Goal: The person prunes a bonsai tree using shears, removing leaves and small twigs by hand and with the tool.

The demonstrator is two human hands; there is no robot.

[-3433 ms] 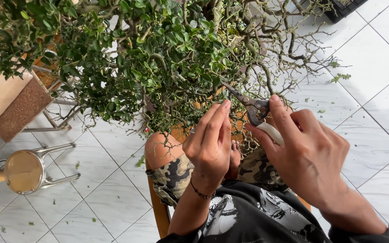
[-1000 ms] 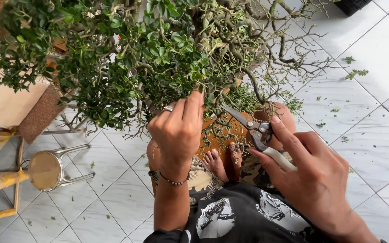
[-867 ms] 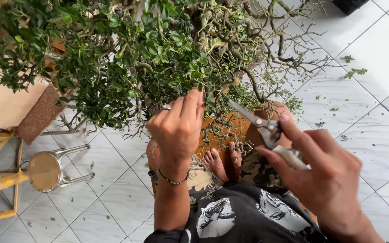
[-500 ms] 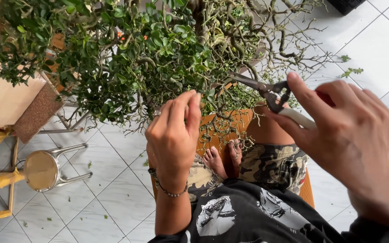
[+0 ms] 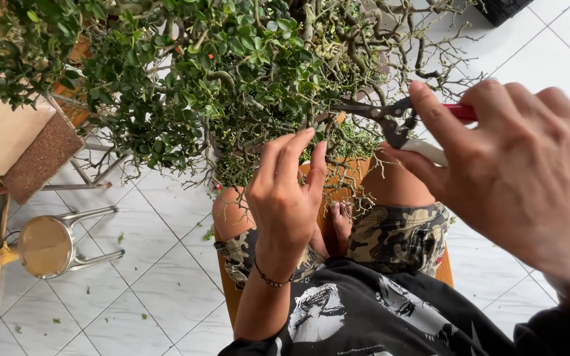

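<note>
Shears point(image 5: 390, 118) rose into the twigs, right hand point(image 5: 516, 178) fingers gripping them.

Single head-worn view, looking steeply down from above, close over the left hand point(image 5: 285, 198) and right hand point(image 5: 516, 178), potted shrub point(image 5: 219, 72) ahead, tiled floor point(image 5: 153, 283) below

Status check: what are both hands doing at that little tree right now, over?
Left hand open, fingertips at the leafy twigs. Right hand gripping the shears, blades in the bare branches. Dense tangled twigs crowd the blades.
</note>
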